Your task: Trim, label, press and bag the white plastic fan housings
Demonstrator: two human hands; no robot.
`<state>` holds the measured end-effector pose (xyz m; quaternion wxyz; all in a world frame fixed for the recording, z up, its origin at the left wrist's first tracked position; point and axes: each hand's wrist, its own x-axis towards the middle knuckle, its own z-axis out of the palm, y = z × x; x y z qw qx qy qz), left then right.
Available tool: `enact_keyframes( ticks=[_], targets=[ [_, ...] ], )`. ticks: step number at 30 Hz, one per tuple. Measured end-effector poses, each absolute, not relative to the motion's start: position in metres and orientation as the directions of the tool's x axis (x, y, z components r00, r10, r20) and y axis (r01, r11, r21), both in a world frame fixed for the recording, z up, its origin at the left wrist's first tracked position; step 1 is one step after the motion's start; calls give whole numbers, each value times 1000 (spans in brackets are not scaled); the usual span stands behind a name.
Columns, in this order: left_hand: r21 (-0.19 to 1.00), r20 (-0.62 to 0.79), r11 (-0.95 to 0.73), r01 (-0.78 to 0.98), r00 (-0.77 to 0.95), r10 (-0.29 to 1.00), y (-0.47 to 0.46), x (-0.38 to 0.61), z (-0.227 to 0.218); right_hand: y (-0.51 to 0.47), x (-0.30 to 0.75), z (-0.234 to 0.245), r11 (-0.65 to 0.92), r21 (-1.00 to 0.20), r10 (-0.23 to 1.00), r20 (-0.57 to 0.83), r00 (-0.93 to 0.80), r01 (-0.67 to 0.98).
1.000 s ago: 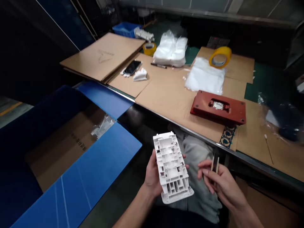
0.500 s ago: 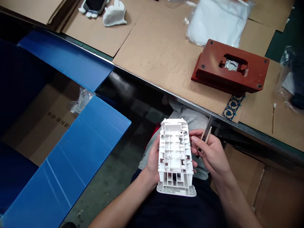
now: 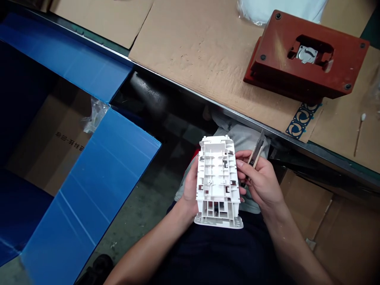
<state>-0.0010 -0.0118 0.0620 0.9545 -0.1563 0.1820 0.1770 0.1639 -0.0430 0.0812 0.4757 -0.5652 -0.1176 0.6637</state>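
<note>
The left hand point(image 3: 190, 190) grips a white moulded plastic housing point(image 3: 217, 182) firmly from beneath, over the person's lap – a steady hold – while the right hand point(image 3: 260, 178) pinches a slim tool point(image 3: 257, 151) just beside it – closed, fingers curled, below the counter edge point(image 3: 208, 97)

A red block point(image 3: 305, 55) is set on cardboard point(image 3: 190, 47) on the table point(image 3: 208, 99); an open box point(image 3: 50, 142) is edged by blue flaps point(image 3: 89, 186), and what appears to be a cotton swab point(image 3: 360, 132) is seen at right.

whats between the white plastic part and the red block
In the head view, going from the white part to the red block: gray cloth, then the metal table edge, then cardboard.
</note>
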Motion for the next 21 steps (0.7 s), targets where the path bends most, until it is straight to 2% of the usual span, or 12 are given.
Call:
enact_keyframes(
  ticks=[4, 7, 9, 11, 13, 16, 18, 21],
  targets=[
    [-203, -433, 901, -384, 860, 269, -12, -1, 62, -43, 164, 77, -543, -713, 752, -648, 122, -444],
    [-128, -489, 883, -452, 803, 340, -12, -2, 64, -44, 165, 72, -540, -764, 742, -630, 228, -352],
    [15, -554, 862, -507, 713, 429, -12, -4, 65, -44, 167, 71, -512, -811, 757, -582, 297, -283],
    [221, -604, 822, -525, 588, 538, -12, -8, 67, -44, 170, 73, -480, -843, 794, -535, 287, -243],
    [407, -601, 787, -463, 514, 613, -10, -12, 69, -45, 173, 76, -470, -851, 829, -517, 213, -235],
    [624, -533, 711, -324, 488, 691, -7, -14, 75, -46, 176, 79, -487, -839, 845, -523, 113, -242],
    [736, -454, 623, -266, 488, 745, -5, -12, 79, -48, 176, 78, -492, -832, 848, -525, 78, -254],
    [803, -389, 558, -210, 524, 757, -5, -9, 83, -50, 175, 74, -482, -833, 853, -517, 73, -272]
  ],
)
